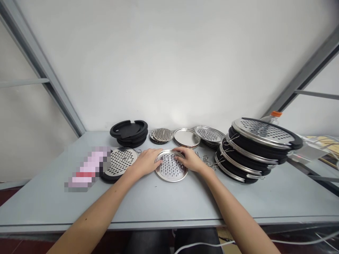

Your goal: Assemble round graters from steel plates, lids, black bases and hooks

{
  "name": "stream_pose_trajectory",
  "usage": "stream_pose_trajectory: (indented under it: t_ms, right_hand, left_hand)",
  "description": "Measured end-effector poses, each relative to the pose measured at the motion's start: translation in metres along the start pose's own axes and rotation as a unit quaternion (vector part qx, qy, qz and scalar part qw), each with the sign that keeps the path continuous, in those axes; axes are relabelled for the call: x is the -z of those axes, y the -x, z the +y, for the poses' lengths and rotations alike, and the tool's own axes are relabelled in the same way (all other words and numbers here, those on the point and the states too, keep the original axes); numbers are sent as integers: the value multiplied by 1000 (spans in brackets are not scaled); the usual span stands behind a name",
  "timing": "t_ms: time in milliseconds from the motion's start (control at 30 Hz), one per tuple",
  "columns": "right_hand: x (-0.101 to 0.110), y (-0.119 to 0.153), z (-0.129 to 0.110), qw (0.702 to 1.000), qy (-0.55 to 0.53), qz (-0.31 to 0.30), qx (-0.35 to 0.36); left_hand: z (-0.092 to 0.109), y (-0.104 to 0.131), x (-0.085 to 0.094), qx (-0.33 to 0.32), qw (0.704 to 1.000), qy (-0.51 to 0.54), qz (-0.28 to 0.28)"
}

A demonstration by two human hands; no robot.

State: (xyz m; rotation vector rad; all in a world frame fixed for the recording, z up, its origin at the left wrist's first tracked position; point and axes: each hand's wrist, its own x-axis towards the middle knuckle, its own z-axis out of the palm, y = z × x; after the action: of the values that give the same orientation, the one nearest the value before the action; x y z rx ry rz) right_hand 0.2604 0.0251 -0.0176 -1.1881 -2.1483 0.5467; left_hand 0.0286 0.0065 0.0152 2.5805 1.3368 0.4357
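Observation:
A round metal grater plate point(171, 169) with a raised rim lies on the grey table in front of me. My left hand point(148, 160) holds its left edge, thumb on the perforated face and fingers at the rim. On the opposite side, my right hand point(190, 159) grips the upper right rim, its thumb also over the holes. To the left lies a black ring-framed grater disc point(122, 161). Small wire clips point(209, 161) are scattered beside my right hand.
Behind stand stacked black plastic rings point(129, 129), perforated discs point(162, 135), plain metal rings point(186, 137) and more grater plates point(209, 134). A tall stack of assembled graters point(249, 158) rises at right, near an orange-capped bottle point(274, 116). A pixelated pink item point(88, 167) lies left.

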Motion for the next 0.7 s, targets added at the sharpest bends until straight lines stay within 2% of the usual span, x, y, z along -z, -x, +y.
stream_pose_trajectory:
  t_ms: [267, 467, 567, 700]
  right_hand:
    - [-3, 0, 0, 1000, 23, 10, 16]
    - [3, -1, -2, 996, 41, 73, -19]
    - [7, -1, -1, 996, 39, 64, -45]
    - [10, 0, 0, 998, 31, 33, -34]
  left_hand:
    - [-3, 0, -4, -6, 1000, 1, 16]
    - [-9, -2, -7, 4, 1000, -17, 26]
    - [-9, -2, -6, 0, 1000, -13, 21]
    - [-9, -2, -7, -9, 1000, 4, 16]
